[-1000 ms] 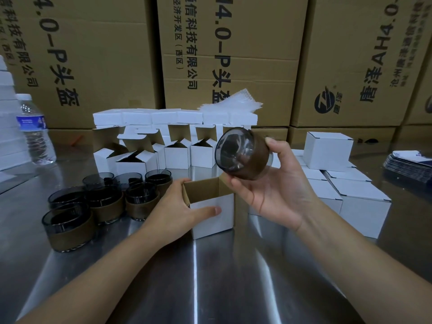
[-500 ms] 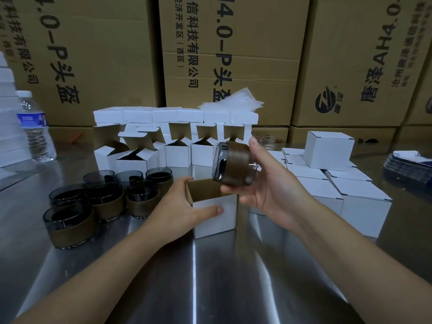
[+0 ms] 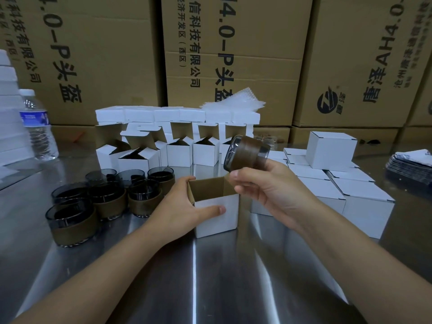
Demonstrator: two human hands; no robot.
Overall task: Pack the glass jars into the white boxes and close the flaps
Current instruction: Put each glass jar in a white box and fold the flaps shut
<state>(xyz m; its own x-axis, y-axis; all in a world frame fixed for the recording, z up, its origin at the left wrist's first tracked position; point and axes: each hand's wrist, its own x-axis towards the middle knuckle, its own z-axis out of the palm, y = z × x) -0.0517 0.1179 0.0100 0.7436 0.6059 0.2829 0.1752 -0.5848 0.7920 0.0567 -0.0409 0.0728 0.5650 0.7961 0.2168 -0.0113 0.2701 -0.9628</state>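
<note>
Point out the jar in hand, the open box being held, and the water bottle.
jar in hand (image 3: 249, 153), head view, on its brown band.
open box (image 3: 219, 224), head view, on its white front wall.
water bottle (image 3: 35, 118), head view, on its blue label.

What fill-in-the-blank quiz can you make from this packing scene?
1. The right hand holds a glass jar whose band is ____.
2. The left hand steadies the open box, whose outside is ____.
3. The water bottle stands at the far ____ of the table.
Missing words: brown; white; left.
</note>
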